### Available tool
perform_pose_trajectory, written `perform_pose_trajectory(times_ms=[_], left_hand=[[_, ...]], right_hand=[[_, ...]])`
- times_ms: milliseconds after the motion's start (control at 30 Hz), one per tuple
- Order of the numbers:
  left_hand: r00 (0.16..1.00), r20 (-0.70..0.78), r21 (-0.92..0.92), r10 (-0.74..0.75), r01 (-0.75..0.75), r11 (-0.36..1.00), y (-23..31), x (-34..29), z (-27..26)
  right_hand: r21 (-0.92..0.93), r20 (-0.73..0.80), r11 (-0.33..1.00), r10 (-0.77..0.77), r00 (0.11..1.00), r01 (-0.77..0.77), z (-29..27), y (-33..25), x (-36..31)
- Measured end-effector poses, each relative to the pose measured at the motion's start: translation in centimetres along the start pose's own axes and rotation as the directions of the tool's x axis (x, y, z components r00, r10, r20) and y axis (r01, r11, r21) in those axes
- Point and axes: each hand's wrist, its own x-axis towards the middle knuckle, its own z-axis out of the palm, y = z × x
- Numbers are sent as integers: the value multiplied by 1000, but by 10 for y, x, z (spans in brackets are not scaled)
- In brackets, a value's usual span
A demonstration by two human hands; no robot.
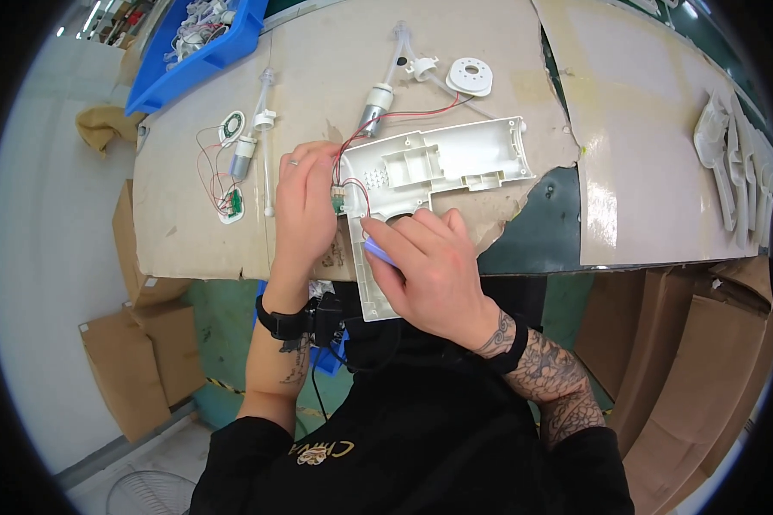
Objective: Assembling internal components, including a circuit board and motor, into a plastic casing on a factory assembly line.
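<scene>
White plastic pistol-shaped half-shell [477, 153] lies hollow side up on worktop [202, 240], handle overhanging near edge. Right hand [434, 270]: grip closed round lavender-handled tool [379, 251]. Left hand [307, 199] beside small green circuit board [338, 199]; cannot tell its hold. Advisable: brace shell, keep thin red wires [367, 197] off tool's working end.

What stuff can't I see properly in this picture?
All in the head view:
- Purple tool: the right hand covers much of it, so its whole shape can't be told.
- Green circuit board: the left hand seems to hide part of it.
- Blue bin: the picture's top edge cuts it off.
- Wire fan: the bottom edge cuts it off.
</scene>
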Motion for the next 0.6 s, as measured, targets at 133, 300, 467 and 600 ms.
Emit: perform_pose_trajectory(times_ms=[133,300,467,600], left_hand=[[1000,-12,-52,-29,28,998,1,-2,6],[998,-47,-39,-47,45,998,2,-2,7],[998,-56,115,27,-21,993,11,6,10],[997,-53,100,47,-41,994,11,17,13]], right_hand=[[-23,19,999,27,999,-27,-1,-1,-1],[-6,11,1000,11,1000,-11,-10,-7,-3],[-175,245,984,5,970,39,-29,-27,-9],[-225,335,974,45,941,33,-30,-28,-7]])
